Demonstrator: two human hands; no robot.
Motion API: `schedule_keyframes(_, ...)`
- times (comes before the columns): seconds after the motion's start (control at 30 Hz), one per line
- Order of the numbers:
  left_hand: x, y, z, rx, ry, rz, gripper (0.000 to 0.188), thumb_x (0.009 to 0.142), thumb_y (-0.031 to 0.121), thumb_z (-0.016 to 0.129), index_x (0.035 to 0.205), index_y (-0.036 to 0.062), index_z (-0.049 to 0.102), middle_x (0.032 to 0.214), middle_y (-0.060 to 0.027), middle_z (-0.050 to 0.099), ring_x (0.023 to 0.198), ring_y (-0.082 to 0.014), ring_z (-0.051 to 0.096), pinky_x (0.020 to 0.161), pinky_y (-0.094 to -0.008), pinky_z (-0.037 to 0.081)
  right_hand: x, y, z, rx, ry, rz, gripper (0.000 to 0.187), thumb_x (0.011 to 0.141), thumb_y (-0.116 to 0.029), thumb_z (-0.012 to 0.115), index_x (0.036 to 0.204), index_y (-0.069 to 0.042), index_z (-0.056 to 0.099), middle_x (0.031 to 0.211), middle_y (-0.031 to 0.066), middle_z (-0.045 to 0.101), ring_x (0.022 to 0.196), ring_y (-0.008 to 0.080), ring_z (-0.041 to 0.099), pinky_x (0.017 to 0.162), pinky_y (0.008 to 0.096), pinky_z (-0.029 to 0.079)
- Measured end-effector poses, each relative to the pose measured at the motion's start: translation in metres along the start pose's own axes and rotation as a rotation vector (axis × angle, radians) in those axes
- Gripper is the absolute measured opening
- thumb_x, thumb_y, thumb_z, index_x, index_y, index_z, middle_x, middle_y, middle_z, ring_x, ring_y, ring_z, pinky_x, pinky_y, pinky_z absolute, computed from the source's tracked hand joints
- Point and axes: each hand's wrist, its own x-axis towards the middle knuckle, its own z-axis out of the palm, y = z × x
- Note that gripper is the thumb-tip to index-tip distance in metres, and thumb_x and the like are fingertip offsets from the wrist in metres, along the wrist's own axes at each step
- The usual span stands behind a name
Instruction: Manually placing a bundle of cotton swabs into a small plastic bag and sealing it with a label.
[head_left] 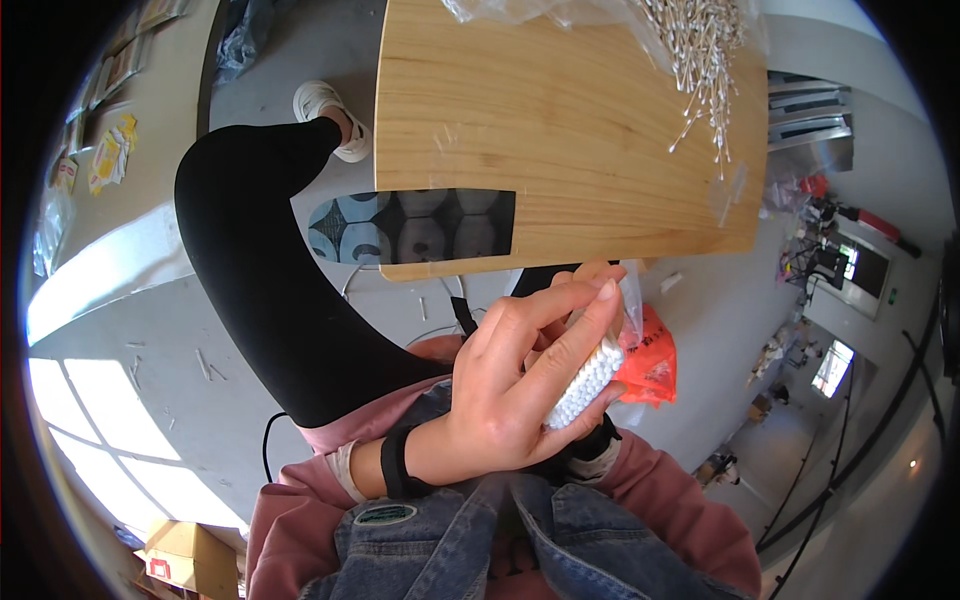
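Grey workshop floor below, wooden desk (560,140) at twelve o'clock, loose cotton swabs (700,50) heaped at its one o'clock corner beside clear plastic. Left hand (510,390) at centre, grip closed around a tight bundle of cotton swabs (585,385), white tips showing. Right hand (590,275) mostly hidden behind, grip impossible to tell. Best kept: tips level, bundle squeezed evenly, held close over the lap, clear plastic sleeve (632,310) just at three o'clock.

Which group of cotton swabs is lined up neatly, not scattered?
The bundle of cotton swabs in the left hand, tips aligned side by side; the pile on the wooden table lies loose.
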Motion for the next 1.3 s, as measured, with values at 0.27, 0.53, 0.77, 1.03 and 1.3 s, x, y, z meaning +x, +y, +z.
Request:
schedule_keyframes(0.27, 0.001, 0.000, 0.001, 0.023, 0.014, -0.001, 0.068, 0.056, 0.006, 0.076, 0.120, -0.0056, 0.057, 0.113, -0.0155, 0.057, 0.078, -0.0227, 0.054, 0.067, -0.0305, 0.048, 0.000, -0.003, 0.006, -0.065, -0.067, -0.060, 0.045, 0.098, -0.046, 0.042, 0.068, -0.013, 0.039, 0.054, -0.0082, 0.034, 0.049, 0.0012, 0.032, 0.044, 0.0202, 0.025)
schedule_keyframes(0.53, 0.002, 0.001, -0.002, -0.005, -0.024, -0.007, 0.069, 0.061, 0.016, 0.079, 0.122, -0.0058, 0.056, 0.117, -0.0161, 0.056, 0.083, -0.0238, 0.055, 0.070, -0.0316, 0.048, -0.001, -0.010, 0.008, -0.151, -0.101, -0.055, 0.042, 0.098, -0.046, 0.041, 0.072, -0.012, 0.040, 0.057, -0.0077, 0.036, 0.051, 0.0012, 0.035, 0.045, 0.0208, 0.027)
schedule_keyframes(0.77, -0.001, -0.010, -0.010, -0.024, -0.124, 0.076, 0.083, 0.072, 0.047, 0.075, 0.128, -0.0094, 0.048, 0.115, -0.0205, 0.053, 0.094, -0.0267, 0.056, 0.074, -0.0326, 0.048, -0.001, -0.032, 0.012, -0.093, -0.162, 0.260, 0.041, 0.096, -0.046, 0.047, 0.073, -0.012, 0.044, 0.059, -0.0074, 0.039, 0.052, 0.0022, 0.039, 0.046, 0.0204, 0.030)
schedule_keyframes(1.03, 0.000, -0.012, -0.022, -0.262, -0.128, -0.025, 0.048, 0.089, 0.022, 0.060, 0.124, -0.0096, 0.051, 0.119, -0.0217, 0.052, 0.100, -0.0275, 0.056, 0.084, -0.0338, 0.048, 0.009, -0.043, 0.007, -0.009, -0.135, 0.469, 0.037, 0.095, -0.041, 0.051, 0.076, -0.010, 0.053, 0.062, -0.0027, 0.053, 0.053, 0.0057, 0.050, 0.047, 0.0213, 0.039)
schedule_keyframes(1.3, 0.002, -0.012, -0.020, -0.262, -0.123, -0.011, 0.040, 0.080, -0.005, 0.059, 0.120, -0.0085, 0.054, 0.114, -0.0217, 0.054, 0.099, -0.0298, 0.057, 0.083, -0.0355, 0.048, 0.007, -0.046, -0.004, 0.064, -0.263, 0.626, 0.029, 0.096, -0.033, 0.052, 0.081, -0.008, 0.055, 0.068, -0.0031, 0.055, 0.058, 0.0020, 0.053, 0.051, 0.0179, 0.041)
